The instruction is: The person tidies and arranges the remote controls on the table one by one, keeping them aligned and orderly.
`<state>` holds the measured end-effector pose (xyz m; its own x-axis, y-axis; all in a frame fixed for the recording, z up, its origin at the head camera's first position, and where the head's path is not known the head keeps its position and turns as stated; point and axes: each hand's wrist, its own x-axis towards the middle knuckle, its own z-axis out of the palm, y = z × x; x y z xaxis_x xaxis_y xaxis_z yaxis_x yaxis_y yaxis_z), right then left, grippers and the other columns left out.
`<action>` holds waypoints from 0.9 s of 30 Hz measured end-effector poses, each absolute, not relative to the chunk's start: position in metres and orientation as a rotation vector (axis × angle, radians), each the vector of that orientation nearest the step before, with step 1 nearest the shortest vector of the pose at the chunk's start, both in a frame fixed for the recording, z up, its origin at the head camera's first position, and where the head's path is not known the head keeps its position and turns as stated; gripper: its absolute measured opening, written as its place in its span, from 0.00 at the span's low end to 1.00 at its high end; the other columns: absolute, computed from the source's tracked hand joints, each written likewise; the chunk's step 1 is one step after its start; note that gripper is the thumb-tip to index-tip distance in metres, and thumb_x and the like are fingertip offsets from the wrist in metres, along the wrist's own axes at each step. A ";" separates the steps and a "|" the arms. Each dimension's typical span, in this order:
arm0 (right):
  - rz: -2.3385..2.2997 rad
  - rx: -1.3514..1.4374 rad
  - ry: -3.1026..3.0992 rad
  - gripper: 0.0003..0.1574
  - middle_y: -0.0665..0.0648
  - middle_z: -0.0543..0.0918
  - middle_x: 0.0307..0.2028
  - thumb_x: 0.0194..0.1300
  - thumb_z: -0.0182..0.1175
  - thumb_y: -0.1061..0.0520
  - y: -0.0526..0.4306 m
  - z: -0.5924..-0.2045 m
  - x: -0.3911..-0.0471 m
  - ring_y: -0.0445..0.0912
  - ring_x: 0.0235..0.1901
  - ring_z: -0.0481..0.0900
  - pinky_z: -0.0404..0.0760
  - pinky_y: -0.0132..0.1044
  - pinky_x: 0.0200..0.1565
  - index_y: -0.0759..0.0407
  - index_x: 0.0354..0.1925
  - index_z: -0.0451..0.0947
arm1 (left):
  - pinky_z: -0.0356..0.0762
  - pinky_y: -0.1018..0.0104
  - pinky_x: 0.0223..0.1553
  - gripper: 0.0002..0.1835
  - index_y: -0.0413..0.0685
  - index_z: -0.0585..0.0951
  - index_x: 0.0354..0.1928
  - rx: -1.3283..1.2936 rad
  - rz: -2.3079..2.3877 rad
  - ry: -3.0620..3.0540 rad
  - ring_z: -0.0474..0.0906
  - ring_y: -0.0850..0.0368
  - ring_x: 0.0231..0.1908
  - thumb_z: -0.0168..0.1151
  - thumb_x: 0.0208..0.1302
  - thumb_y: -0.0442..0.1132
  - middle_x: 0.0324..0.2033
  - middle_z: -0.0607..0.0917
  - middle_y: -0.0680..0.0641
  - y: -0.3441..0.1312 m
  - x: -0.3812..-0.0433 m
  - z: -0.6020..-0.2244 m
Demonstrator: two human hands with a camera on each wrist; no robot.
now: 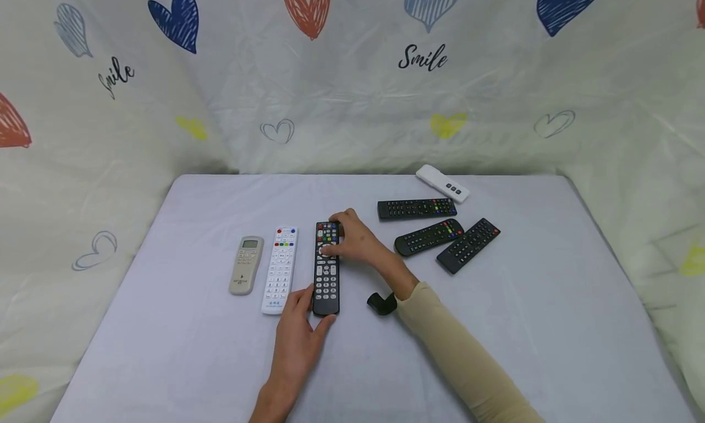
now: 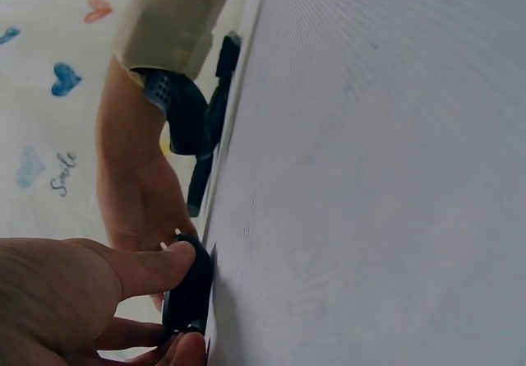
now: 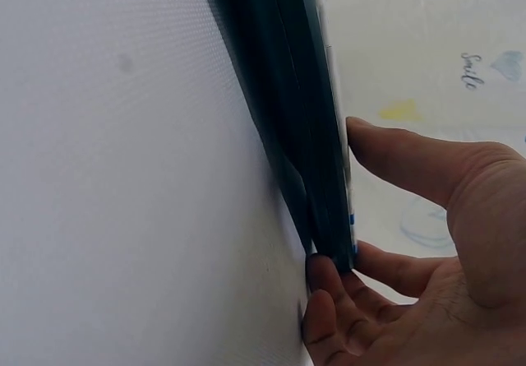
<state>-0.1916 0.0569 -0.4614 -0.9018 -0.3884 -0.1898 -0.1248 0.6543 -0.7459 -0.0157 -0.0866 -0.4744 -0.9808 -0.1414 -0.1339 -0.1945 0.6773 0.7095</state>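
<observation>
Both hands pinched one black remote (image 1: 327,285) between thumb and fingers — the left hand (image 1: 294,343) at its near end, the right hand (image 1: 359,239) at its far end — just right of a long white remote (image 1: 279,270).

The left fingers (image 2: 191,350) pinch one end of a black remote (image 2: 190,292).

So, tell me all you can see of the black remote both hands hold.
The black remote control is slim, apparently plastic, with pale buttons, coloured keys near its far end and a round pad partly covered by the right hand. It is face up, coloured end farthest, beside the long white remote control. The right hand grips its far end; the left hand holds its near end.
</observation>
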 end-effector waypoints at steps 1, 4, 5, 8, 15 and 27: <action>-1.105 -0.411 2.543 0.49 0.62 0.71 0.61 0.61 0.77 0.47 0.056 -0.462 -0.191 0.52 0.56 0.76 0.81 0.45 0.58 0.60 0.73 0.67 | 0.73 0.72 0.34 0.41 0.40 0.72 0.73 -0.282 1.197 2.819 0.72 0.60 0.36 0.79 0.59 0.39 0.61 0.78 0.42 -0.087 -0.015 -0.474; -1.094 -0.415 2.552 0.49 0.62 0.71 0.61 0.61 0.77 0.46 0.055 -0.463 -0.190 0.51 0.55 0.76 0.81 0.46 0.59 0.60 0.73 0.68 | 0.72 0.72 0.34 0.41 0.40 0.72 0.73 -0.284 1.178 2.829 0.71 0.60 0.36 0.79 0.59 0.40 0.59 0.78 0.43 -0.088 -0.013 -0.473; -1.090 -0.416 2.555 0.49 0.62 0.71 0.60 0.61 0.77 0.46 0.055 -0.464 -0.189 0.51 0.54 0.76 0.80 0.46 0.59 0.60 0.73 0.68 | 0.72 0.72 0.34 0.41 0.40 0.73 0.73 -0.285 1.173 2.831 0.71 0.60 0.36 0.79 0.59 0.40 0.58 0.78 0.43 -0.088 -0.012 -0.473; -1.086 -0.415 2.562 0.48 0.62 0.72 0.60 0.61 0.77 0.47 0.054 -0.464 -0.188 0.51 0.54 0.76 0.80 0.47 0.59 0.59 0.73 0.68 | 0.72 0.71 0.35 0.41 0.40 0.73 0.73 -0.289 1.163 2.837 0.71 0.59 0.37 0.79 0.58 0.40 0.56 0.78 0.44 -0.088 -0.011 -0.472; -1.086 -0.408 2.570 0.48 0.61 0.72 0.60 0.61 0.77 0.47 0.054 -0.465 -0.185 0.50 0.53 0.75 0.80 0.46 0.58 0.59 0.72 0.69 | 0.74 0.67 0.40 0.40 0.38 0.74 0.71 -0.267 1.133 2.876 0.73 0.59 0.41 0.80 0.58 0.40 0.55 0.78 0.44 -0.088 -0.009 -0.472; -1.115 -0.397 2.578 0.47 0.60 0.73 0.59 0.61 0.77 0.46 0.054 -0.463 -0.181 0.51 0.55 0.76 0.80 0.46 0.55 0.58 0.72 0.70 | 0.82 0.56 0.52 0.40 0.40 0.75 0.71 -0.234 1.108 2.915 0.77 0.59 0.46 0.80 0.57 0.41 0.53 0.79 0.47 -0.090 -0.006 -0.472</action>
